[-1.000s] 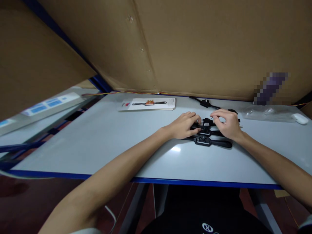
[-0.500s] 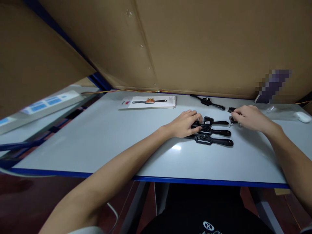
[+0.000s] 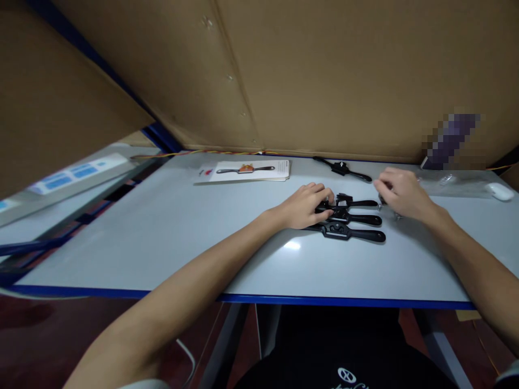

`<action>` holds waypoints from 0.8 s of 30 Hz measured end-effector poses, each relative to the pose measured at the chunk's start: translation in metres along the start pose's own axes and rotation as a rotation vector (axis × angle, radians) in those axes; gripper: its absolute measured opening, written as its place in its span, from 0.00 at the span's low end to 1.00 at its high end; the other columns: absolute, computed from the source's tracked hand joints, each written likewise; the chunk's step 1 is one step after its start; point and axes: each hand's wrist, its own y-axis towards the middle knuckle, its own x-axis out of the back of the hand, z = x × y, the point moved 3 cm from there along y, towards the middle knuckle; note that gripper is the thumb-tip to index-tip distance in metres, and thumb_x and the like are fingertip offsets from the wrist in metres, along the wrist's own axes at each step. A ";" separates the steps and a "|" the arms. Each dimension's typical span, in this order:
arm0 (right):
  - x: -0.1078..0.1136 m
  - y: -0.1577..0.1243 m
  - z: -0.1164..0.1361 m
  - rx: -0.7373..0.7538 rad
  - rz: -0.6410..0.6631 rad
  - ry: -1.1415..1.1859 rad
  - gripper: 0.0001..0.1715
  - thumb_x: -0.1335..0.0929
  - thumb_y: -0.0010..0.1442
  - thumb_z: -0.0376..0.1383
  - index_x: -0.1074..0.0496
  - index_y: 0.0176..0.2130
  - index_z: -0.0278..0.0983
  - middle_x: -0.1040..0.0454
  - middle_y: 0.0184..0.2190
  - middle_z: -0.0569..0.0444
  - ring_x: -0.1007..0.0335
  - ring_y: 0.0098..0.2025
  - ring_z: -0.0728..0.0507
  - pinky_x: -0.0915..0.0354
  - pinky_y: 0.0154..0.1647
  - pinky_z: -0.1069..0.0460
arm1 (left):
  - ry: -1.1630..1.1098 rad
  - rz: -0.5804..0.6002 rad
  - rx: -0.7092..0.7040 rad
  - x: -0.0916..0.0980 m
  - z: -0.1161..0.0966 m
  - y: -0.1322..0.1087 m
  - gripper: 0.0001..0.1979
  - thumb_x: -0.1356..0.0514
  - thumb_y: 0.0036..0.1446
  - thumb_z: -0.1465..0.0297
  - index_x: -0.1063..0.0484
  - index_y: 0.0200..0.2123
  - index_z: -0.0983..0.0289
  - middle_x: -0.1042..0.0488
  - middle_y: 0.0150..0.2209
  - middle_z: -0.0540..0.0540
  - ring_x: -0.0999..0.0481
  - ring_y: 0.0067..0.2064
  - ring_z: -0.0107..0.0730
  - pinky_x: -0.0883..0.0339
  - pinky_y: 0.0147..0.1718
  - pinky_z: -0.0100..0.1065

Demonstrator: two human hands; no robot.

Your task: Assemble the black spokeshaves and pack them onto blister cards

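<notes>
Three black spokeshaves lie in a row on the table, one behind another. The front spokeshave (image 3: pixel 367 235) and the middle spokeshave (image 3: pixel 367 219) show their right handles. My left hand (image 3: pixel 308 205) covers the left side of the row, its fingers curled and closed on the rear spokeshave (image 3: pixel 363 203), which has a dark metal piece (image 3: pixel 344 198) at its body. To the right, my right hand (image 3: pixel 401 189) is closed with the fingertips together; what they hold, if anything, is hidden. Small metal screws (image 3: pixel 397 216) lie beneath this hand.
Another spokeshave (image 3: pixel 340 168) lies farther back. Printed cards (image 3: pixel 253 170) picturing a spokeshave are stacked at back left. A clear plastic bag (image 3: pixel 454 186) and a white mouse-shaped object (image 3: pixel 500 192) lie at right. A brown cardboard wall (image 3: pixel 324 75) stands behind the table.
My right hand has moved slightly up and left, now covering the dark parts that showed at its fingertips. My left hand stays on the spokeshaves; the view has shifted slightly.
</notes>
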 end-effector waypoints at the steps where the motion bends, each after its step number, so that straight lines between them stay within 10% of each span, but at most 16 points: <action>1: -0.006 -0.001 0.007 0.069 -0.013 0.037 0.17 0.40 0.68 0.40 0.39 0.26 0.42 0.25 0.34 0.46 0.29 0.36 0.40 0.36 0.42 0.44 | -0.001 -0.001 -0.001 0.000 0.000 0.000 0.18 0.50 0.66 0.56 0.31 0.48 0.63 0.29 0.45 0.60 0.30 0.48 0.49 0.36 0.53 0.50; 9: -0.043 -0.009 0.035 0.128 0.166 0.208 0.18 0.37 0.70 0.41 0.26 0.54 0.40 0.20 0.54 0.44 0.24 0.56 0.33 0.30 0.56 0.37 | 0.000 -0.012 -0.010 0.000 0.000 0.001 0.17 0.48 0.65 0.56 0.31 0.46 0.62 0.28 0.44 0.60 0.30 0.47 0.48 0.35 0.52 0.50; 17: -0.049 -0.010 0.040 0.216 0.143 0.224 0.20 0.37 0.70 0.38 0.21 0.55 0.40 0.18 0.51 0.46 0.24 0.56 0.34 0.41 0.68 0.27 | -0.051 -0.012 0.015 0.000 0.000 0.000 0.23 0.48 0.64 0.57 0.34 0.55 0.66 0.26 0.45 0.63 0.29 0.50 0.51 0.34 0.53 0.51; 24: -0.052 -0.014 0.044 0.272 0.139 0.251 0.23 0.38 0.72 0.39 0.21 0.58 0.39 0.23 0.57 0.43 0.24 0.56 0.36 0.29 0.61 0.35 | -0.061 -0.030 0.012 0.000 0.001 -0.002 0.22 0.46 0.65 0.56 0.36 0.56 0.63 0.25 0.45 0.61 0.29 0.51 0.51 0.33 0.52 0.51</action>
